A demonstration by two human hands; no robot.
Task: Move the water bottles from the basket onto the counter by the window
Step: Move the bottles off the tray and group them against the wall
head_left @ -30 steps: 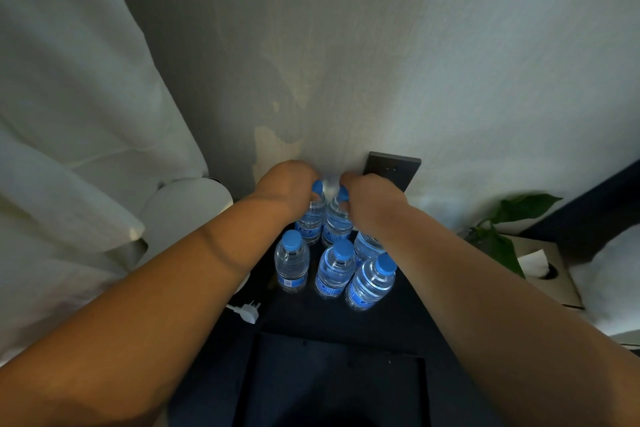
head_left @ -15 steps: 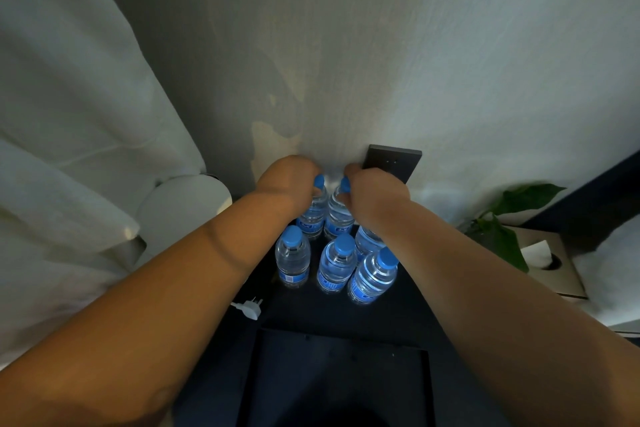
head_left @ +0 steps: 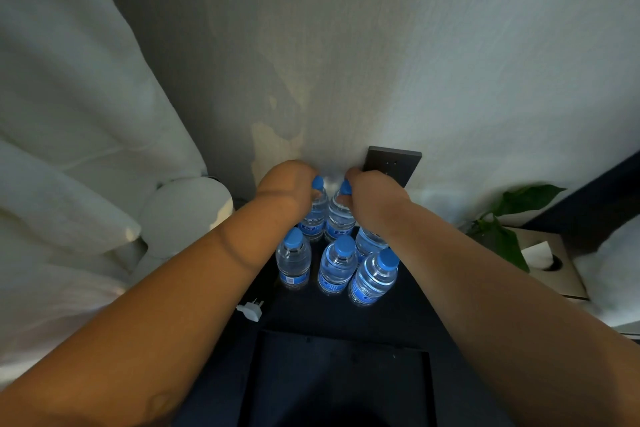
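Several small clear water bottles with blue caps and blue labels stand on a dark counter (head_left: 408, 319) against the wall. My left hand (head_left: 287, 184) is closed round the top of the back-left bottle (head_left: 316, 218). My right hand (head_left: 372, 194) grips the top of the back-middle bottle (head_left: 341, 218). In front of them stand three more bottles: left (head_left: 293, 258), middle (head_left: 337, 265) and right (head_left: 374, 276). Another bottle (head_left: 369, 241) is partly hidden under my right wrist. No basket is in view.
A dark wall plate (head_left: 393, 163) is just behind my right hand. A white plug (head_left: 250, 310) lies at the counter's left edge. A white curtain (head_left: 69, 114) hangs at left, a green plant (head_left: 509, 218) and a tissue box (head_left: 550, 263) sit at right. A dark tray (head_left: 346, 385) lies near me.
Both hands stay on the tops of the two back bottles; the view has shifted slightly, and the hands sit a touch closer to the wall.
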